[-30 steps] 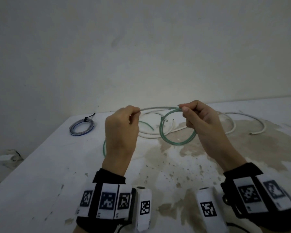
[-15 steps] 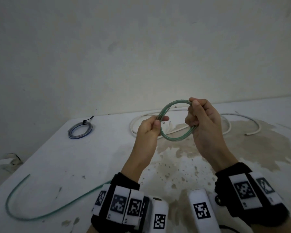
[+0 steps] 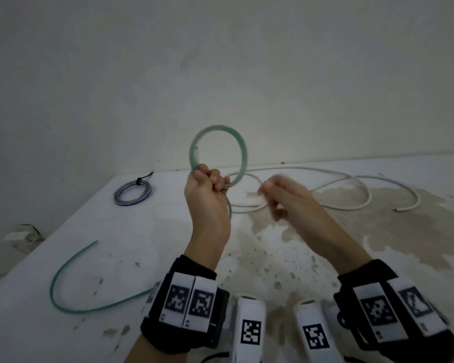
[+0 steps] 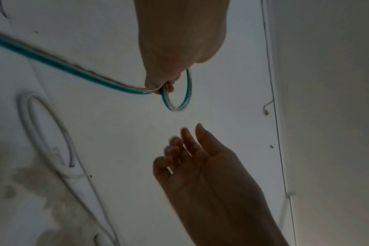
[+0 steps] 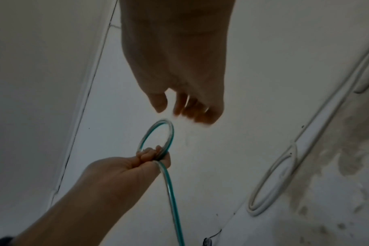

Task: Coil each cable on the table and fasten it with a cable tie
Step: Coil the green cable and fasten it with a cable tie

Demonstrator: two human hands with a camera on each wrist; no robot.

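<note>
Right hand [image 3: 286, 197] let go of green cable [image 3: 218, 150] since half second back; coil now raised upright in left hand [image 3: 207, 189] alone. Head view: left fist grips coil base, tail trailing down onto worktop [image 3: 168, 231]; right hand blurred, fingers loose, empty. White cable [image 3: 351, 189] beyond right hand. Left wrist view: right hand [image 4: 200, 164] open below coil. Right wrist view: left hand [image 5: 137, 164] clenched round green cable [image 5: 169, 138].

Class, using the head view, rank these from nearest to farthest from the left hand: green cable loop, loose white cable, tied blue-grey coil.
1. Green cable loop, gripped by the left hand.
2. Loose white cable, table, just right.
3. Tied blue-grey coil, far left.
</note>
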